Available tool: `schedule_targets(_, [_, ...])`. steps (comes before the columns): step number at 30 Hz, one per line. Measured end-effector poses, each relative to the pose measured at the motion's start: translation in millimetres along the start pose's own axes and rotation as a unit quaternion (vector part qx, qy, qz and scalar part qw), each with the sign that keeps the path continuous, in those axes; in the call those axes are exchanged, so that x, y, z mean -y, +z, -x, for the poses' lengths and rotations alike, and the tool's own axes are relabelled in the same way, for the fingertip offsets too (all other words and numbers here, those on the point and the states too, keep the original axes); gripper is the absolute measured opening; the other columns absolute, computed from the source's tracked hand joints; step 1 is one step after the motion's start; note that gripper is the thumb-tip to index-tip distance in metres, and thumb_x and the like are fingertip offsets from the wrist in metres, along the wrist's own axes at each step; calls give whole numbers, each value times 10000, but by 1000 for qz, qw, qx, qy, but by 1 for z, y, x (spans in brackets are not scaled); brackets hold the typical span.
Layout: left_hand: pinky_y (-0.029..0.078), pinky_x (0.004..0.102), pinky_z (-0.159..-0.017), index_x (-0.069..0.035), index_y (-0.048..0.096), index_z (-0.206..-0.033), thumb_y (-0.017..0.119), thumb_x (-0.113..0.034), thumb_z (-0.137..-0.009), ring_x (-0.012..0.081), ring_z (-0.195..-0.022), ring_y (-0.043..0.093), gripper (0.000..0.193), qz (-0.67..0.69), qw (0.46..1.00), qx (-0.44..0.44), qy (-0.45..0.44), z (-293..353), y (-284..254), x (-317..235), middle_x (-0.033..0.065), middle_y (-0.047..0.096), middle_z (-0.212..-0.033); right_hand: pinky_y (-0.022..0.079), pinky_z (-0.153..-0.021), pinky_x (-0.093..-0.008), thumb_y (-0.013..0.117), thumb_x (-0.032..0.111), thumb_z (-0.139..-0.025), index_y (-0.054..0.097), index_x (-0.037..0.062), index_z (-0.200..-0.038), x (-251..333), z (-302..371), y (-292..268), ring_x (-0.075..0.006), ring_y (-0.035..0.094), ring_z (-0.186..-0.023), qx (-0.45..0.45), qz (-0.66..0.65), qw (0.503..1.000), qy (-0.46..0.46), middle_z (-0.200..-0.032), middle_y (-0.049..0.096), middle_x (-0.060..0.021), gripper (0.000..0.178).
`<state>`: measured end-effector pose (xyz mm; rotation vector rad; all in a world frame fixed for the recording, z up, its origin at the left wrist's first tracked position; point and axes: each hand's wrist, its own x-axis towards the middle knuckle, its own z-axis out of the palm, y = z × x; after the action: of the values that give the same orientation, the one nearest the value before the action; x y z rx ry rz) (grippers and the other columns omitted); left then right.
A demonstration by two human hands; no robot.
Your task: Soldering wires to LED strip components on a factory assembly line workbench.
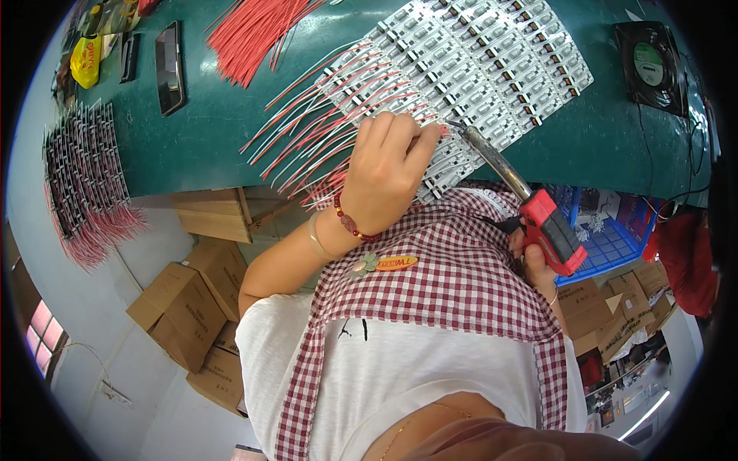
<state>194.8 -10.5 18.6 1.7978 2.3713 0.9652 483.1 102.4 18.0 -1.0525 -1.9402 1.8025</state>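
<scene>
There at the green table (219,142), the person's left hand (388,170) pinches a red wire (444,131) over the panel of white circuit boards (469,69), while the right hand (536,266) grips a red-and-black soldering iron (550,229), its tip near that wire

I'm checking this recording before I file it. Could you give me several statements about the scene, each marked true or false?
1. The right hand holds a soldering iron. True.
2. The phone lies left of the loose red wires. True.
3. The left hand is on the phone. False: the left hand is at the panel of white boards.
4. The fan lies left of the panel of white boards. False: the fan lies to its right.
5. The apron is plain blue. False: the apron has dark red and white checks.
</scene>
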Motion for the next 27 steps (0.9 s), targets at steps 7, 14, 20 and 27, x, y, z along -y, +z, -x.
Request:
schedule_targets(7, [399,337,-652,-40,711,-998,644,10,-730,208,-733,501,281,-2,1000,-2,-15,-1,4,-2,47,496,-797,474,-606,-299,743,406,-855,677,-9,-918,-6,3,-3,-170,605,-682,10,14,1000,22,-789,618,-64,425])
schedule_targets(14, [393,338,-661,-54,711,-985,629,14,-736,213,-739,496,271,2,1000,12,-17,-3,1,-3,52,475,-788,482,-607,-279,751,389,-859,679,-20,-953,1,2,-2,-163,611,-688,0,21,1000,15,-817,621,-72,426])
schedule_targets(20, [389,340,-663,-52,709,-973,634,1,-741,211,-742,497,250,-14,1000,18,-16,-5,0,-4,48,478,-792,498,-615,-262,770,400,-847,683,-30,-990,0,2,-2,-148,620,-695,-23,-15,1000,9,-831,627,-68,461])
schedule_targets(27, [404,337,-670,-32,702,-987,660,-6,-722,212,-753,509,269,2,1000,-9,19,1,1,-8,50,502,-812,491,-602,-251,786,419,-825,679,-38,-980,-1,9,-6,-143,612,-666,-17,-66,997,24,-808,629,-67,494])
